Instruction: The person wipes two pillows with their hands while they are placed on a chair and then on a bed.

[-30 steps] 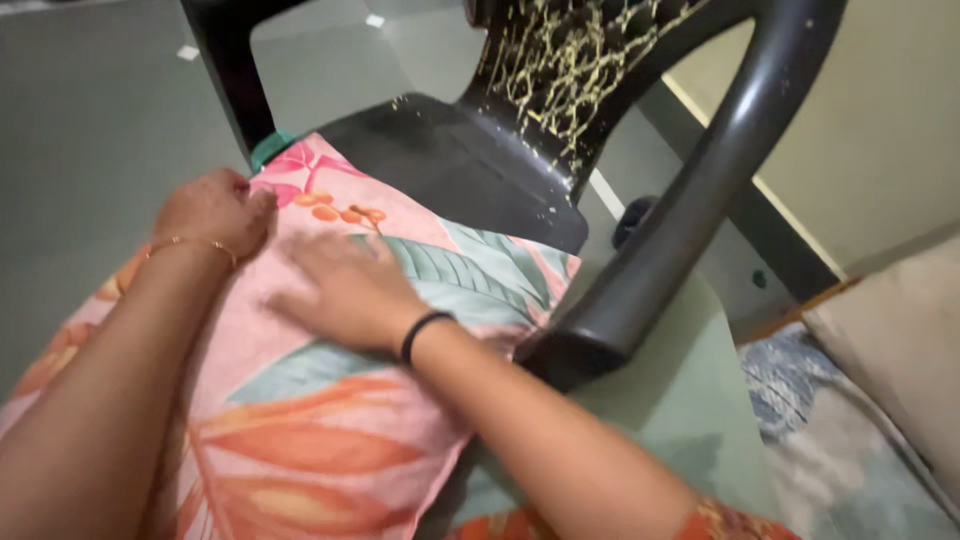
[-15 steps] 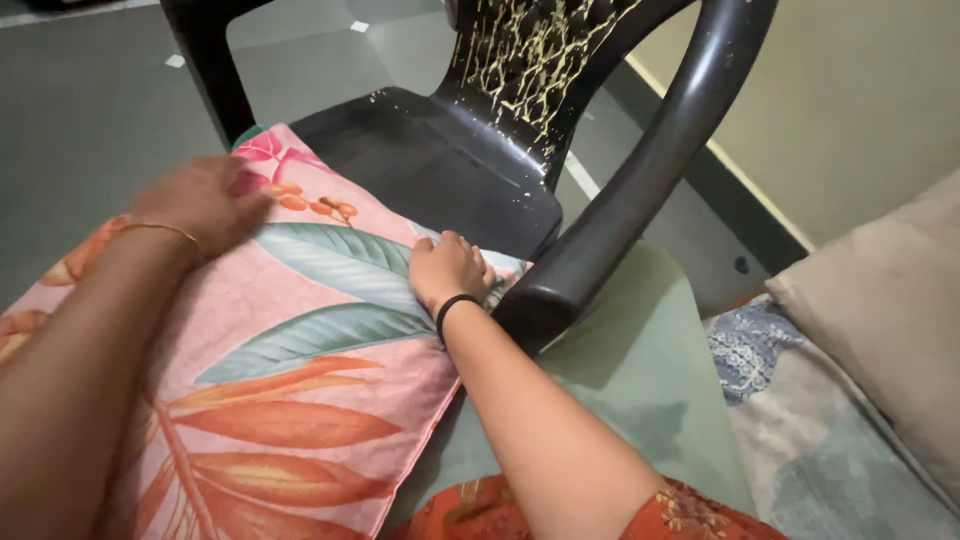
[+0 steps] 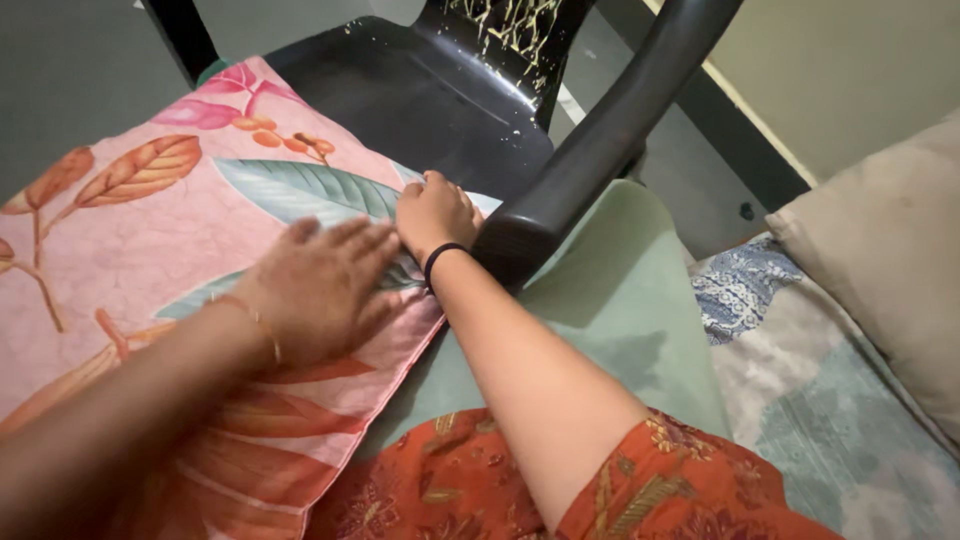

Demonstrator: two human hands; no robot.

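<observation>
A pink cushion cover (image 3: 140,215) printed with orange and green leaves lies over the seat of a black plastic chair (image 3: 420,95). My left hand (image 3: 320,285), with a thin gold bangle on the wrist, rests flat on the fabric with fingers spread. My right hand (image 3: 432,212), a black band on its wrist, is closed on the cover's far right corner, close to the chair's armrest (image 3: 590,140).
A pale green sheet (image 3: 620,310) spreads under the chair arm. A beige cushion (image 3: 890,250) and a blue patterned cloth (image 3: 740,290) lie at the right. The chair's backrest has yellow crackle marks. Grey floor lies beyond.
My left hand has slid from the cover's far left edge to its middle, next to my right hand. My right hand stays at the corner. The view has tipped downward.
</observation>
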